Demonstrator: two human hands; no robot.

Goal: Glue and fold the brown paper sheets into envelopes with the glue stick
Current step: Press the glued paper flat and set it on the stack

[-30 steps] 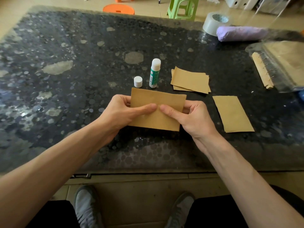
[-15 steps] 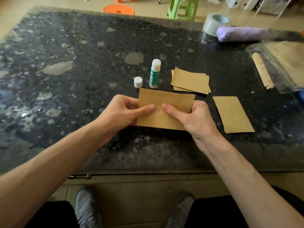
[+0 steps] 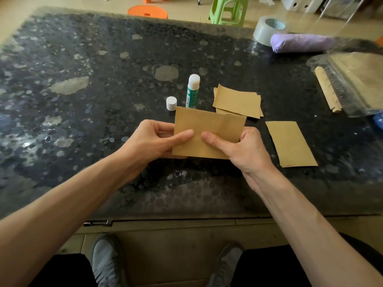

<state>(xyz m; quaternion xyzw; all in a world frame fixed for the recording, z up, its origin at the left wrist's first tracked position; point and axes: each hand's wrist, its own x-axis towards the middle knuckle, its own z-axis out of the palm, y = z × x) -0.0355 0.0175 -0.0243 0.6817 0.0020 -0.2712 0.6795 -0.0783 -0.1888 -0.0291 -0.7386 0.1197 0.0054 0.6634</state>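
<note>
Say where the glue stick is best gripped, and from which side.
Grip the green barrel of the glue stick at mid-height, coming from the right above the flat paper stack. It stands upright and uncapped, so the top is bare glue, and the cap stands close on its left.

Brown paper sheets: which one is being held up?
The rectangular brown paper sheet pinched between the left hand and right hand. The small brown paper stack and the single brown sheet to its right lie flat on the dark speckled table.
</note>
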